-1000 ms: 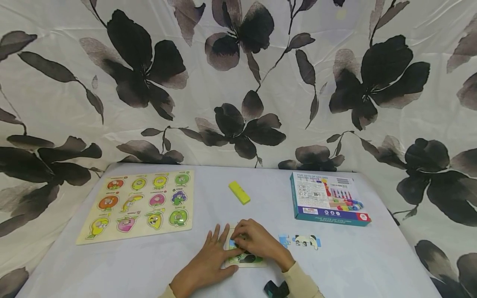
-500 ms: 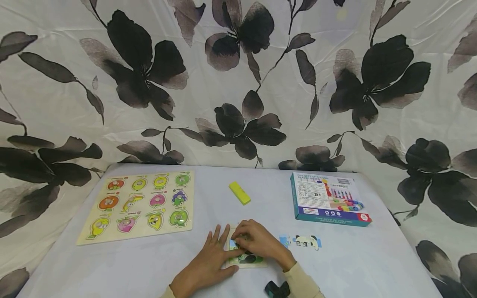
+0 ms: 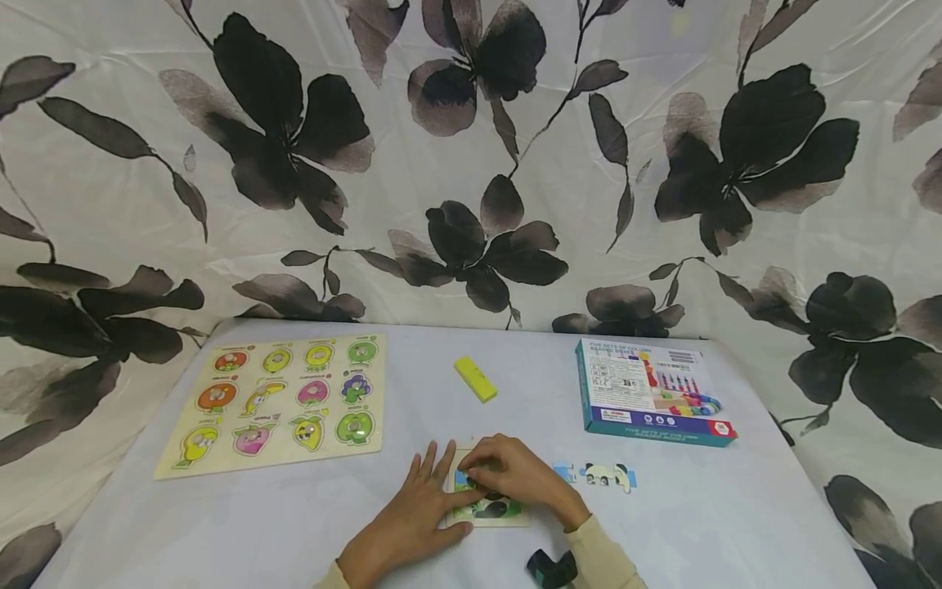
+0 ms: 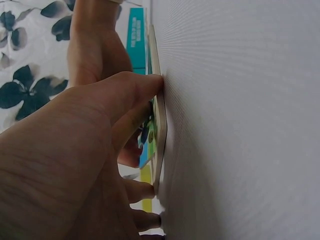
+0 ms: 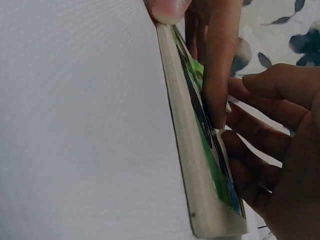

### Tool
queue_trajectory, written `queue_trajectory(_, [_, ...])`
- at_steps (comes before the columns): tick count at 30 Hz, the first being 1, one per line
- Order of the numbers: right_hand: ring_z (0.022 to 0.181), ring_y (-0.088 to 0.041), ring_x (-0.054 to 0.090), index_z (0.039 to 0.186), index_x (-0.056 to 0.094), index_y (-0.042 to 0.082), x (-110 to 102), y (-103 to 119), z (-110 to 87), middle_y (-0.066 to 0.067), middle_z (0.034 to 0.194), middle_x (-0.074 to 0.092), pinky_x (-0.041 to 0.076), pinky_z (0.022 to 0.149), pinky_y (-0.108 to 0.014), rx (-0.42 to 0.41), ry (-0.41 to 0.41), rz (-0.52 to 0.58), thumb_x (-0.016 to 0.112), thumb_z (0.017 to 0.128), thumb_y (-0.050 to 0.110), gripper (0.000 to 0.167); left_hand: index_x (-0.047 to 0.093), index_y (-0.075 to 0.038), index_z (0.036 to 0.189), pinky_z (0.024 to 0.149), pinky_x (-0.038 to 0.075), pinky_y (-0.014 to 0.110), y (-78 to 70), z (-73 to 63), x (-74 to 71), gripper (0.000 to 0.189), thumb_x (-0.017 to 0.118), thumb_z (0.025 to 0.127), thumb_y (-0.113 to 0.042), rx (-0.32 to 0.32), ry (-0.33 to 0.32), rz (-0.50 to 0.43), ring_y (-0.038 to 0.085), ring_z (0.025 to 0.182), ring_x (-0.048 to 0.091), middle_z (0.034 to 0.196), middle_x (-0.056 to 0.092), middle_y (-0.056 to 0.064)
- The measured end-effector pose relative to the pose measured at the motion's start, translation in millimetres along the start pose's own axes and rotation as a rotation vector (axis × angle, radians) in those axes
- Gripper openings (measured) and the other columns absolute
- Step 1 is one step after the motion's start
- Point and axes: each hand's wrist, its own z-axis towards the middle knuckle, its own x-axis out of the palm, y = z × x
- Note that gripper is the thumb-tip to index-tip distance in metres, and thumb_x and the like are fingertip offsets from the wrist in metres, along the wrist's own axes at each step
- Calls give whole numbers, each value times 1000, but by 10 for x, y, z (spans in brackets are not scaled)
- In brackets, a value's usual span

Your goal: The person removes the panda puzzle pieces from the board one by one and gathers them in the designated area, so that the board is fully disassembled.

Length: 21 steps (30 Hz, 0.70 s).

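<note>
A small jigsaw board with a green and black picture lies flat under both hands. My left hand has its fingers spread; the thumb touches the board's near edge and the index finger lies across the picture. Over the board's upper part, my right hand bends its fingers and pinches a puzzle piece, mostly hidden, its thin edge tilted up from the board in the left wrist view. Right of the board lie loose panda puzzle pieces, and a blue piece partly behind the right wrist.
A wooden fruit puzzle board lies at the left. A yellow block sits behind the hands. A flat teal box lies at the back right. Beside the right sleeve is a black object. Floral cloth hangs behind the table.
The head view has shifted slightly. Both hands stay in nearly the same place on the board; no other thing has visibly moved.
</note>
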Motion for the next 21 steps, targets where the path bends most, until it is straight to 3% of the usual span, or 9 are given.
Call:
queue_trajectory(11, [92,-8,52,110,72,19,-37,-11,-44,10,103,68,42,85,-27,39,29,39,64,92,19,20,57,-33,133,109,15,67,1,5,8,45,58,91,-47,-13,9,8,51,141,6,155,19,27])
queue_trajectory(21, [90,-7,52,110,73,18,-34,-23,-31,9,103,70,43,83,-26,32,25,37,65,90,9,23,56,-34,135,109,15,67,3,-2,16,45,57,92,-46,-6,0,15,51,141,6,155,17,26])
